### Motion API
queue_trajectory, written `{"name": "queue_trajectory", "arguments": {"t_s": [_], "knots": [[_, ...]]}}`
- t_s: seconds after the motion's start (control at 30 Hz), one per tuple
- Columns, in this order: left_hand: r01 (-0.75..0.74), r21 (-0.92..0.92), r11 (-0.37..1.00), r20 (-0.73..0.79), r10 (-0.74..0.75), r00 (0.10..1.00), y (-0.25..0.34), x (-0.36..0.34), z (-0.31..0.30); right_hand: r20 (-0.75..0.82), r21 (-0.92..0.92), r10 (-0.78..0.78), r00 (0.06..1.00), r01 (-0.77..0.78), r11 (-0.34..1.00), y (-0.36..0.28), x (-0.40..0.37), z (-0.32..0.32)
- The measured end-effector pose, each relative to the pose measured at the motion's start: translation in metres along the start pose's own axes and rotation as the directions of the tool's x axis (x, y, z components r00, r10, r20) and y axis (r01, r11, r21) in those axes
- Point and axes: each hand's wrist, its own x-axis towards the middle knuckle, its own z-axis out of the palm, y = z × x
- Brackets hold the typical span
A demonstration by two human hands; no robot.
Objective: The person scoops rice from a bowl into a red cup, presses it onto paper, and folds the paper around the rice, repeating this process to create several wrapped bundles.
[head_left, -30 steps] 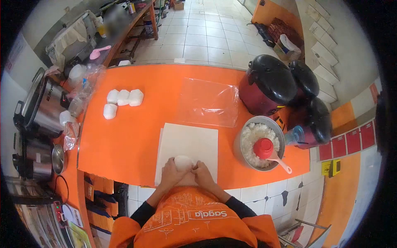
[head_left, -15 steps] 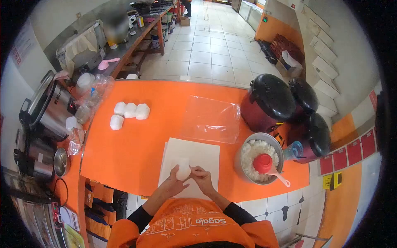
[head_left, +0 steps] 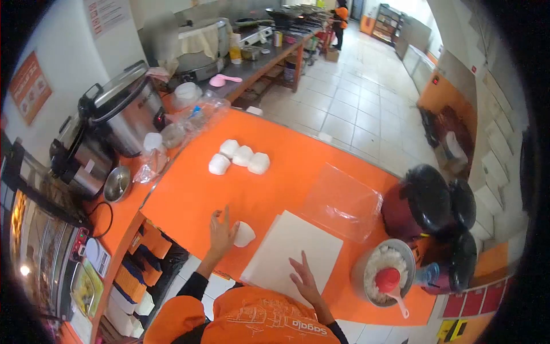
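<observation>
My left hand [head_left: 220, 232], fingers apart, is at the left side of a white wrapped packet [head_left: 243, 234] that rests on the orange table [head_left: 189, 200]. My right hand [head_left: 306, 281] is spread over the stack of white paper sheets [head_left: 286, 252], holding nothing. Farther up the table several similar white packets [head_left: 242, 156] sit grouped together. To the right of the paper lies a clear plastic sheet [head_left: 344, 200]. A metal pot of rice [head_left: 389, 258] stands at the right, with a red scoop [head_left: 388, 280] resting in it.
Dark lidded containers [head_left: 427, 198] stand at the table's right end. On the left are steel cookers [head_left: 129, 109], a metal bowl [head_left: 117, 183] and plastic bags [head_left: 200, 117]. A person [head_left: 340, 23] is at the far counter.
The packet that was between both hands now rests on the table left of the paper. My hands have moved apart and opened. The view has turned left.
</observation>
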Motion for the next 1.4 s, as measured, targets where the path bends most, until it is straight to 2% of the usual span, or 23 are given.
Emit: {"name": "queue_trajectory", "arguments": {"t_s": [0.03,0.13,0.23,0.33,0.5,0.57,0.63,0.67,0.7,0.73,0.8,0.83,0.87,0.9,0.97,1.0,1.03,1.07,1.1,1.13,1.2,1.3,1.4], "knots": [[0.041,-0.136,0.990,-0.086,-0.053,0.995,0.008,0.001,0.000,-0.033,0.043,0.018,0.999,-0.016,0.999,0.000,-0.004,-0.001],[-0.148,-0.250,0.957,0.155,0.190,0.970,0.037,-0.012,-0.012,-0.106,0.063,0.064,0.992,-0.058,0.996,-0.008,-0.012,-0.002],[-0.097,-0.056,0.994,0.127,0.103,0.987,0.024,-0.002,0.019,-0.121,0.101,0.099,0.988,-0.087,0.991,0.001,-0.018,0.002],[-0.029,-0.008,1.000,0.020,0.030,0.999,-0.007,0.056,0.051,-0.100,0.071,0.122,0.987,-0.115,0.991,0.002,-0.019,0.006],[-0.067,-0.047,0.997,-0.040,0.065,0.997,-0.043,0.164,0.091,-0.086,0.013,0.109,0.990,-0.108,0.994,-0.004,-0.020,0.007],[-0.148,-0.120,0.982,-0.049,0.143,0.989,-0.080,0.202,0.144,-0.096,0.023,0.070,0.993,-0.068,0.997,-0.007,-0.025,0.006],[-0.183,-0.169,0.969,-0.009,0.184,0.983,-0.094,0.216,0.168,-0.113,0.015,0.067,0.991,-0.066,0.998,-0.016,-0.041,0.004],[-0.142,-0.101,0.985,-0.008,0.142,0.990,-0.095,0.214,0.171,-0.126,0.005,0.086,0.988,-0.086,0.996,-0.026,-0.050,0.001],[-0.082,-0.007,0.997,-0.023,0.082,0.996,-0.079,0.205,0.150,-0.153,0.000,0.110,0.982,-0.111,0.994,-0.037,-0.060,-0.006],[-0.031,0.070,0.997,-0.067,0.035,0.997,-0.063,0.195,0.136,-0.202,-0.105,0.061,0.978,-0.083,0.991,-0.047,-0.073,-0.017],[-0.043,0.082,0.996,-0.207,0.060,0.977,-0.013,0.175,0.121,-0.283,-0.303,-0.009,0.959,-0.080,0.949,-0.067,-0.105,-0.045],[-0.090,0.011,0.996,-0.253,0.090,0.963,0.018,0.163,0.120,-0.367,-0.355,-0.084,0.926,-0.056,0.933,-0.068,-0.126,-0.064],[-0.220,-0.192,0.956,-0.243,0.171,0.955,0.055,0.148,0.129,-0.431,-0.419,-0.160,0.888,-0.040,0.907,-0.065,-0.148,-0.087],[-0.317,-0.388,0.865,-0.258,0.228,0.939,0.101,0.130,0.124,-0.560,-0.447,-0.194,0.806,-0.097,0.889,-0.066,-0.167,-0.110],[-0.411,-0.694,0.591,-0.260,0.327,0.909,0.222,0.081,0.062,-0.735,-0.508,-0.265,0.624,-0.248,0.825,-0.093,-0.194,-0.151],[-0.471,-0.719,0.511,-0.237,0.456,0.858,0.272,0.064,0.043,-0.789,-0.529,-0.302,0.535,-0.341,0.777,-0.114,-0.201,-0.165],[-0.519,-0.740,0.429,-0.219,0.576,0.788,0.308,0.047,0.035,-0.790,-0.577,-0.288,0.541,-0.496,0.650,-0.115,-0.208,-0.179],[-0.520,-0.790,0.325,-0.145,0.724,0.674,0.339,0.031,0.036,-0.792,-0.602,-0.271,0.547,-0.626,0.496,-0.109,-0.214,-0.195],[-0.476,-0.847,0.235,-0.065,0.844,0.533,0.370,0.016,0.036,-0.796,-0.606,-0.252,0.551,-0.728,0.322,-0.101,-0.218,-0.208],[-0.534,-0.822,0.196,0.043,0.957,0.286,0.411,0.012,-0.008,-0.799,-0.600,-0.201,0.567,-0.773,0.204,-0.088,-0.219,-0.215],[-0.746,-0.651,0.137,0.108,0.990,0.088,0.440,-0.019,0.016,-0.809,-0.580,-0.090,0.581,-0.814,-0.041,-0.063,-0.217,-0.214],[-0.750,-0.643,0.157,0.323,0.943,-0.079,0.459,-0.034,0.049,-0.742,-0.670,0.101,0.663,-0.736,-0.092,-0.080,-0.211,-0.223],[-0.759,-0.621,0.198,0.438,0.890,-0.126,0.465,-0.032,0.035,-0.639,-0.766,0.088,0.764,-0.643,0.014,-0.121,-0.217,-0.240]]}}
